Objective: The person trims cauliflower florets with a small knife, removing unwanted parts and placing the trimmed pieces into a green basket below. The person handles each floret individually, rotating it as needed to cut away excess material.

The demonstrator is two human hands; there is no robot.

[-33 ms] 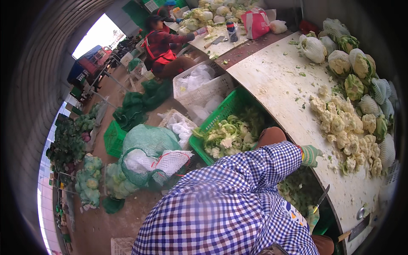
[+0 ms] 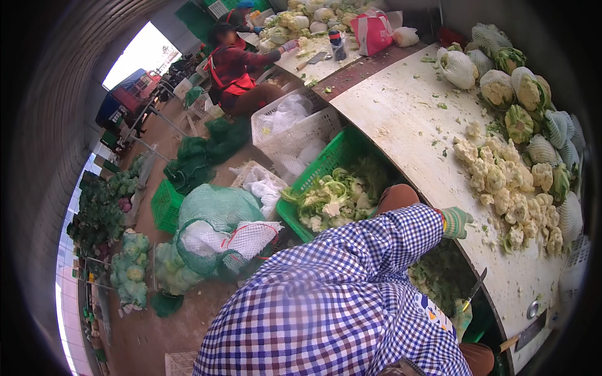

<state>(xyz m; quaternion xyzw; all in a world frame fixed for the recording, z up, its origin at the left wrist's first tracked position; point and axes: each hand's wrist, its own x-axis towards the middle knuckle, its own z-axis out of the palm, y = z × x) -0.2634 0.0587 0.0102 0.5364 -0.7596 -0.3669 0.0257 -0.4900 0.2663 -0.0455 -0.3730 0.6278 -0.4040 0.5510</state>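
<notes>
My left hand (image 2: 457, 223), in a green striped knit glove, is at the near edge of the pale work board (image 2: 401, 119). Its fingers reach over the board, and nothing shows in them. Lower down, my right hand (image 2: 461, 321), also gloved, grips a small knife (image 2: 477, 286) by its yellow handle, blade pointing up toward the board's edge. My sleeve partly covers this hand. Cut cauliflower florets (image 2: 501, 182) lie heaped across the board from my left hand. Behind them are whole cauliflowers (image 2: 498, 89), several in white foam nets.
A green crate (image 2: 338, 156) of leaves and trimmings stands left of my knee. White crates (image 2: 295, 128) and a green mesh sack (image 2: 216, 200) are beyond. A cleaver (image 2: 532, 331) lies at the board's lower corner. Another person (image 2: 241, 72) sits working at the far table.
The whole view has shifted slightly. My left hand stays near the board's edge, and my right hand keeps hold of the knife.
</notes>
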